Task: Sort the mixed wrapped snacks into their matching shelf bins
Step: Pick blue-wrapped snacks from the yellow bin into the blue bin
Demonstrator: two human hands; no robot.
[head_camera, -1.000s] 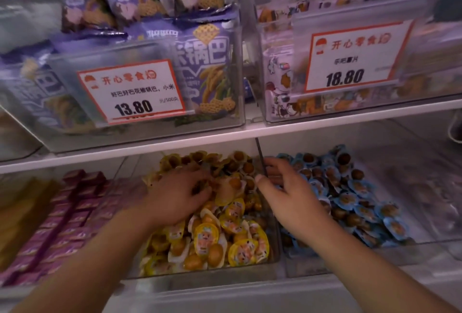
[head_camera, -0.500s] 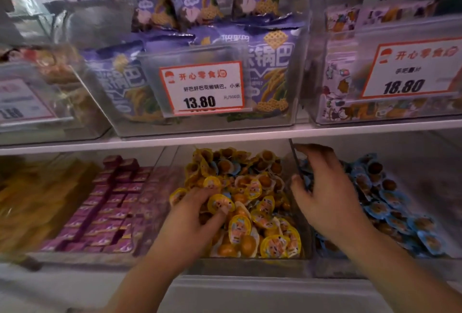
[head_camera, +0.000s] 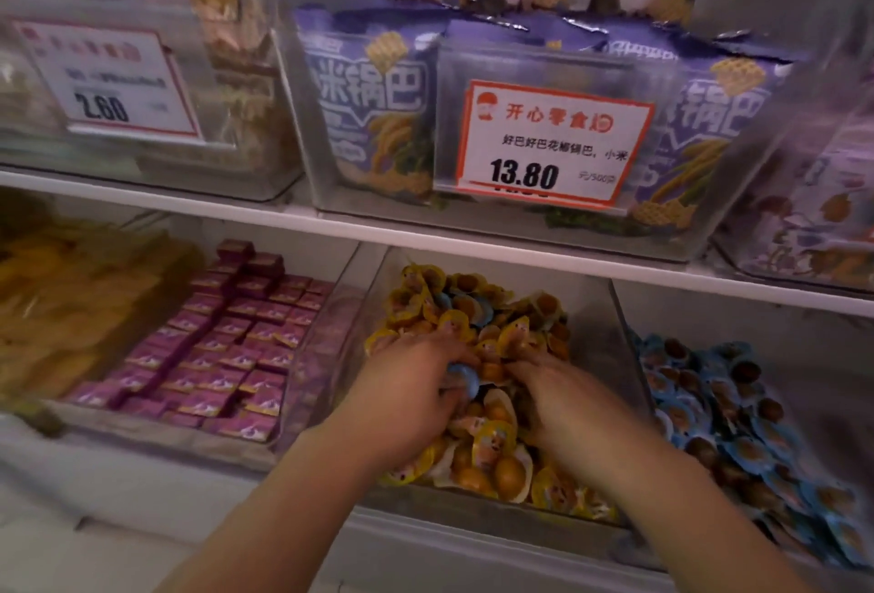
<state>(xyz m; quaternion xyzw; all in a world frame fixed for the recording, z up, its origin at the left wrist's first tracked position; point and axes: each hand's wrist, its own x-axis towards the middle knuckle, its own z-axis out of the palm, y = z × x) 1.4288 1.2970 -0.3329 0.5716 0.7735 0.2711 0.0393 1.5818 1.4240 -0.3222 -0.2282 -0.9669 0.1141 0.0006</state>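
Blue-wrapped snack pinched in left hand fingers; right hand apparently clenched among yellow snacks.

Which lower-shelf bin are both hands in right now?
The clear bin of yellow-wrapped snacks, between the purple-box and blue-wrapper bins; left hand and right hand both reach inside.

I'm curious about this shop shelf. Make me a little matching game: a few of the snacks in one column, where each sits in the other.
Things:
1. yellow-wrapped snacks
2. blue-wrapped snacks
3. purple packets
4. purple bags

Places:
A. upper shelf, behind the 13.80 tag
B. lower right bin
C. lower bin under both hands
D. lower bin left of the hands

Pairs: 1-C, 2-B, 3-D, 4-A
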